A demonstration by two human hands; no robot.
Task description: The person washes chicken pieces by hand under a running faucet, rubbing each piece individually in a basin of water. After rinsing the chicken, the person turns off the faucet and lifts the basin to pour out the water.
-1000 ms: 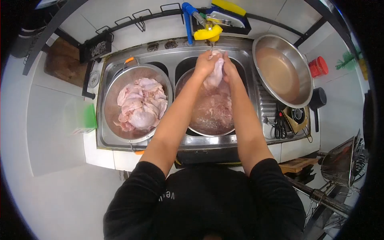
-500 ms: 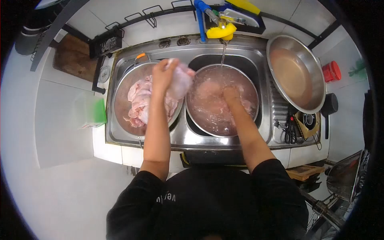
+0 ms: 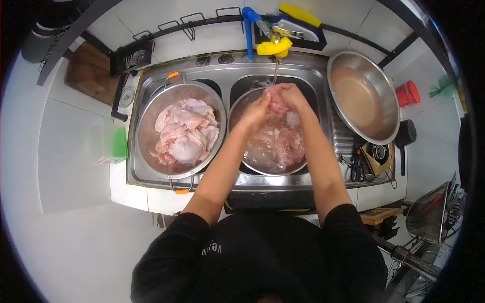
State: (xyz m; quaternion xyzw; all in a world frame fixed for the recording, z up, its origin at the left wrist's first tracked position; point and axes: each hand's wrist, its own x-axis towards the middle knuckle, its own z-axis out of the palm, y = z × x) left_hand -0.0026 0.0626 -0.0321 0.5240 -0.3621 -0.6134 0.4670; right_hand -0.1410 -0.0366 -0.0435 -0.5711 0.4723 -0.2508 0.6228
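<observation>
Both hands meet over the right metal bowl (image 3: 243,156), which holds water and several raw chicken pieces. My left hand (image 3: 257,112) and my right hand (image 3: 292,96) together grip one raw chicken piece (image 3: 277,101) just under the stream from the tap (image 3: 274,48). To the left, a metal colander (image 3: 146,131) in the left sink basin is heaped with pale raw chicken (image 3: 184,134).
An empty steel bowl (image 3: 361,96) leans on the drainboard at right, beside a red jar (image 3: 407,93), scissors (image 3: 356,169) and a black pan (image 3: 404,135). A wooden board (image 3: 88,70) and a green box (image 3: 113,144) lie on the left counter. A wire basket (image 3: 429,209) stands lower right.
My left hand dropped a chicken piece into the colander and came back to the right bowl. My right hand rose out of the water, and both now hold a piece under the tap.
</observation>
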